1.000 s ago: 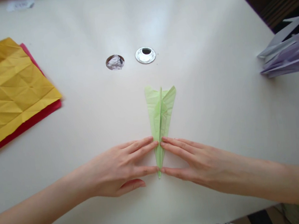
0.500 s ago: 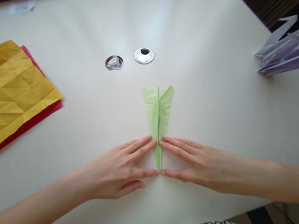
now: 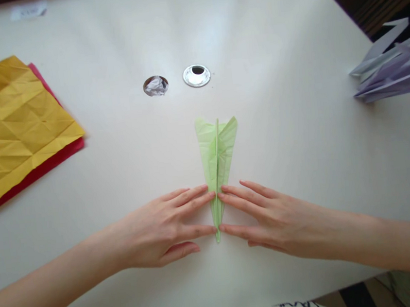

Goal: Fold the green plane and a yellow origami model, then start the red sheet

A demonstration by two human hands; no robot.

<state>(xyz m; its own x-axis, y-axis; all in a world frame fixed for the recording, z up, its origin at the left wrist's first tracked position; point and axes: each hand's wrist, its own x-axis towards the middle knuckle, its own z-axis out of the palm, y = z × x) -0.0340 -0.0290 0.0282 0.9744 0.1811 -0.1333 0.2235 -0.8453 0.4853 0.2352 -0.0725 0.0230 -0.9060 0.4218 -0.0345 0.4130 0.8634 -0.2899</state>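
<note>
A narrow folded piece of light green paper (image 3: 217, 162) lies on the white table (image 3: 283, 130), its point toward me and a raised centre crease running away from me. My left hand (image 3: 165, 226) lies flat on the table with its fingertips pressing the paper's left edge near the point. My right hand (image 3: 266, 218) mirrors it, fingers spread, fingertips against the paper's right edge. The tips of both hands nearly meet across the crease. Neither hand grips anything.
A creased yellow sheet (image 3: 11, 125) lies on a red sheet (image 3: 51, 157) at the left. Folded lilac paper shapes (image 3: 390, 73) sit at the right edge. A metal-rimmed hole (image 3: 197, 75) and a hole with crumpled foil (image 3: 155, 85) are beyond the green paper.
Almost nothing: my right hand's fingers have spread slightly apart. The green paper and my left hand stay in place.
</note>
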